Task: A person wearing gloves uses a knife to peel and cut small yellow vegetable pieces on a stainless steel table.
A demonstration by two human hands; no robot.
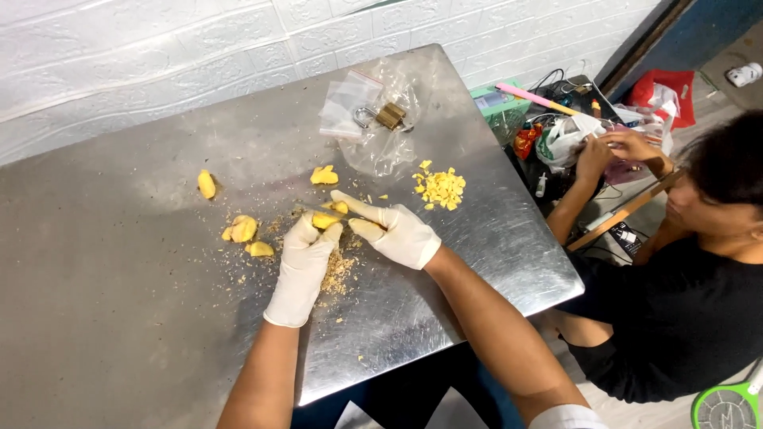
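Both my hands wear white gloves over a steel table (119, 318). My left hand (306, 262) pinches a small yellow piece of peeled ginger (325, 220) against the tabletop. My right hand (393, 230) holds a thin knife (318, 210) whose blade lies across that piece, forefinger stretched along it. A pile of small yellow cut bits (441, 189) lies to the right. Whole yellow pieces lie at the left (241, 229), at the far left (206, 184) and behind my hands (323, 175). Brown peel scraps (338, 274) are scattered under my left wrist.
A clear plastic bag with a brass padlock (387, 117) lies at the back of the table. A person in a black top (683, 310) sits at the right beside a cluttered low surface (556, 135). A white brick wall (159, 48) runs behind.
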